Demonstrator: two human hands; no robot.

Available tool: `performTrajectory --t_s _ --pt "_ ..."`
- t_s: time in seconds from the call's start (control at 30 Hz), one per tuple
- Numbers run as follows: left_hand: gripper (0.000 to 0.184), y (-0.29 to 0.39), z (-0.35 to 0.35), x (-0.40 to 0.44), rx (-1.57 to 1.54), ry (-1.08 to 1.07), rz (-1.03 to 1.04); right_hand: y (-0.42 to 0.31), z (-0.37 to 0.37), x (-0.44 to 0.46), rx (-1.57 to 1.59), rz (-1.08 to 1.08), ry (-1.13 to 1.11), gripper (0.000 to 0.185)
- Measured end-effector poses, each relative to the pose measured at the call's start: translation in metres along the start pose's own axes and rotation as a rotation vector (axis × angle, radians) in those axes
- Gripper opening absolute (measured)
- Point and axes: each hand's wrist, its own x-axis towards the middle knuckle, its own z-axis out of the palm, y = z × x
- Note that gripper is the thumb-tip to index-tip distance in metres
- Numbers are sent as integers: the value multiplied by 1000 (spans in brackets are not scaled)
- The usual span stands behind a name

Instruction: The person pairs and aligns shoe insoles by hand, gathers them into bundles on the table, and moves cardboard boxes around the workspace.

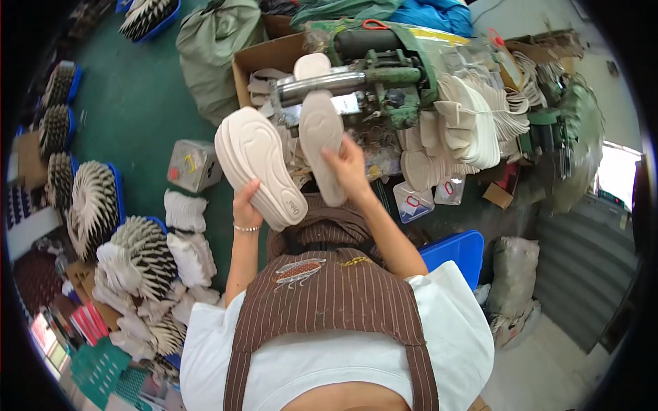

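My left hand [247, 205] is closed around the heel end of a stack of white shoe soles [257, 151], tilted in front of the apron. The top sole has moulded curved lines and lettering near its heel. With my right hand [349, 166] I grip a single greyish-white sole [321, 127] by its edge. Its toe end points at the shiny metal roller [322, 87] of a green machine [404, 75]; whether it touches the roller I cannot tell. Beyond the roller shows the end of another white sole [312, 65].
Bundled white soles [473, 127] are piled right of the machine. A cardboard box [250, 58] with soles stands behind it. Blue baskets of fanned-out soles [92, 198] line the left floor, near a square can [195, 165]. A blue bin [456, 257] sits by my right elbow.
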Motion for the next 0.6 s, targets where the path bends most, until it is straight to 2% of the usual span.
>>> performTrajectory --t_s 0.07,0.17,0.23,0.3,0.33,0.37,0.43,0.5,0.57,0.6 --pt "58 -2 8 1 26 9 19 41 -12 -5 -18 92 75 31" --pt "55 -5 13 0 95 21 -51 48 -23 32 -138 184 131 26" --pt "54 -9 19 2 196 11 -34 14 -1 35 -3 172 121 24" --pt "53 -11 28 5 293 9 1 -20 19 14 168 377 6 25" --pt "52 -12 33 8 419 -14 48 -3 16 4 69 374 -145 24" --pt "51 -13 37 10 544 -32 93 -18 22 -11 -72 320 -176 18" --pt "50 -18 33 13 549 -6 135 -2 14 -24 26 340 6 14" --pt "50 -19 35 12 551 22 171 22 -8 -8 38 210 205 13" --pt "50 -10 47 8 289 -46 28 36 -32 22 -33 158 216 14" --pt "51 -8 47 7 256 -64 3 21 -21 27 -36 163 204 14"
